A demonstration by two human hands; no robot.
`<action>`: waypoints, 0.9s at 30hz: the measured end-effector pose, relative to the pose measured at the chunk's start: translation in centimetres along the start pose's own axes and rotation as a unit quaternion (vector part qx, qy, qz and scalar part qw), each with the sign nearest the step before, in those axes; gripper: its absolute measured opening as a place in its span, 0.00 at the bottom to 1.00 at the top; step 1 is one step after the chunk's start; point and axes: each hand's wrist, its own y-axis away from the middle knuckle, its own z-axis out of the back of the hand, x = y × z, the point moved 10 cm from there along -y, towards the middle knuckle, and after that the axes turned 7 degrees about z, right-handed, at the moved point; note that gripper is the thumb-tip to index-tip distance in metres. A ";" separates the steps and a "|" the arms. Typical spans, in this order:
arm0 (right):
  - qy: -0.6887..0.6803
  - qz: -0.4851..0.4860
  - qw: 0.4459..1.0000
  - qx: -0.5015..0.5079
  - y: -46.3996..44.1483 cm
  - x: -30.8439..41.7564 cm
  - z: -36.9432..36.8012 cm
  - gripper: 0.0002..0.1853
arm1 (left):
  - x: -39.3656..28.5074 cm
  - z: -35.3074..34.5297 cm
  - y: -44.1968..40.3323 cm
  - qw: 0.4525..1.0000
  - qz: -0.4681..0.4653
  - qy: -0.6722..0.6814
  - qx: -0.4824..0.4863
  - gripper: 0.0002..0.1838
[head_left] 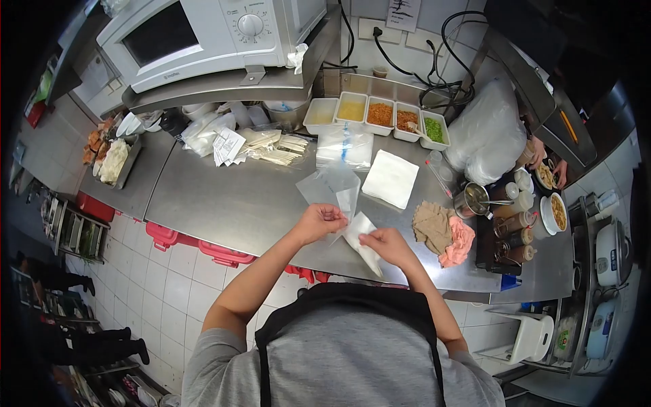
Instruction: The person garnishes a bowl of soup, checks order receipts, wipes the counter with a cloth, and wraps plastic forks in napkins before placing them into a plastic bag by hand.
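Note:
My left hand [321,222] pinches the edge of a clear plastic bag [330,186] that spreads out above the steel counter. A folded white napkin [359,230] hangs at a slant between my hands, and my right hand [386,244] has its fingers closed on it. The napkin's upper end meets the bag near my left fingertips; whether it is inside the bag I cannot tell. Just beyond lie a stack of white napkins [390,179] and a pile of clear bags [344,146].
Tubs of toppings [379,114] line the back below a microwave [196,41]. Wrapped chopsticks [274,146] lie left. Crumpled cloths [434,227], a metal pot [471,199] and sauce bottles [515,237] stand right. Another person's hand [537,152] is at a bowl, far right.

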 end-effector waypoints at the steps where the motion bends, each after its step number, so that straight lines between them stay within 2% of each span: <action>1: 0.003 -0.011 1.000 -0.006 -0.8 0.3 -0.2 0.21 | -0.2 -0.3 0.2 1.000 0.000 -0.003 0.011 0.05; 4: 0.036 0.081 0.995 -0.055 -2.8 3.8 0.0 0.19 | -0.9 -0.8 0.7 0.999 -0.020 -0.037 0.021 0.05; 5: 0.019 0.084 0.995 -0.057 -3.3 3.9 -0.2 0.19 | -1.3 -0.8 0.9 0.998 -0.031 -0.053 0.021 0.06; 8: 0.001 0.111 0.991 -0.068 -4.7 3.9 -0.1 0.16 | -3.4 1.8 1.6 0.990 -0.024 -0.137 -0.035 0.07; 10: 0.031 0.152 0.984 -0.087 -4.8 4.6 1.3 0.14 | -5.1 5.2 1.9 0.990 -0.022 -0.110 -0.080 0.07; 11: 0.045 0.120 0.987 -0.097 -4.8 4.1 2.1 0.15 | -5.9 6.5 2.0 0.990 -0.020 -0.096 -0.102 0.08; 14: 0.036 0.094 0.990 -0.094 -4.7 4.0 3.7 0.16 | -10.1 7.1 2.6 0.968 -0.089 -0.177 -0.154 0.07; 15: 0.022 0.114 0.987 -0.108 -4.6 4.1 4.2 0.16 | -11.7 5.6 3.1 0.954 -0.134 -0.222 -0.148 0.06; 17: 0.102 0.189 0.961 -0.174 -3.5 5.3 6.4 0.15 | -14.3 1.5 3.6 0.915 -0.222 -0.312 -0.131 0.06; 18: 0.142 0.225 0.942 -0.207 -2.7 5.9 7.5 0.14 | -14.1 0.1 3.2 0.902 -0.235 -0.346 -0.108 0.05; 19: 0.140 0.169 0.954 -0.204 -2.3 5.1 8.8 0.08 | -13.7 -1.2 2.7 0.887 -0.248 -0.380 -0.083 0.05; 20: 0.143 0.162 0.949 -0.231 -1.1 5.6 10.0 0.07 | -13.3 -2.6 2.3 0.871 -0.261 -0.412 -0.058 0.06; 22: 0.151 0.148 0.935 -0.285 1.7 6.8 12.4 0.05 | -12.5 -4.5 1.5 0.840 -0.242 -0.483 -0.050 0.07; 24: 0.127 0.154 0.942 -0.272 3.3 7.2 12.8 0.12 | -11.0 -5.6 0.3 0.813 -0.251 -0.522 -0.063 0.09; 26: 0.092 0.171 0.949 -0.249 4.2 7.3 12.1 0.15 | -8.4 -6.0 -1.6 0.787 -0.181 -0.588 -0.045 0.13; 27: 0.123 0.179 0.952 -0.217 4.4 7.8 10.9 0.18 | -7.7 -6.3 -2.2 0.771 -0.145 -0.619 -0.035 0.15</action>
